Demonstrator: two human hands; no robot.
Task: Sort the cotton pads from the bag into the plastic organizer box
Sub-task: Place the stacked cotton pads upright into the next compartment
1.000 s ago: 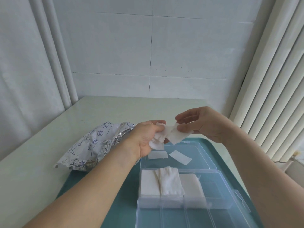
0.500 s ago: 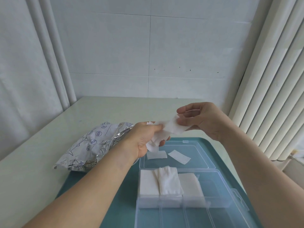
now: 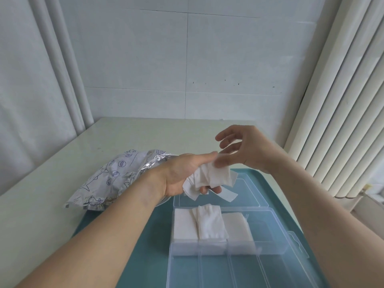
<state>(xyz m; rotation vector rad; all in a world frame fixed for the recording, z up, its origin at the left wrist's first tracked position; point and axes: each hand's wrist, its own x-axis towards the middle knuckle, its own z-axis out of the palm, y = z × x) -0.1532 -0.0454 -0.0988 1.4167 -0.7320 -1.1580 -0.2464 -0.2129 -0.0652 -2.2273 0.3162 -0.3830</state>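
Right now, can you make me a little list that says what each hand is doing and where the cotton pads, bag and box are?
left hand: grips a bunch of cotton pads
right hand: pinches the top pad of that bunch
box: clear, lid open, on a teal tray
pads in box: three stacks side by side in the far row
bag: silvery, on the table left of the box

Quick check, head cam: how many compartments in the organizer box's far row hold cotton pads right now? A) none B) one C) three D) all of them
C: three adjacent stacks of cotton pads fill the left compartments of the far row in the organizer box, while the compartment to their right shows only clear plastic.
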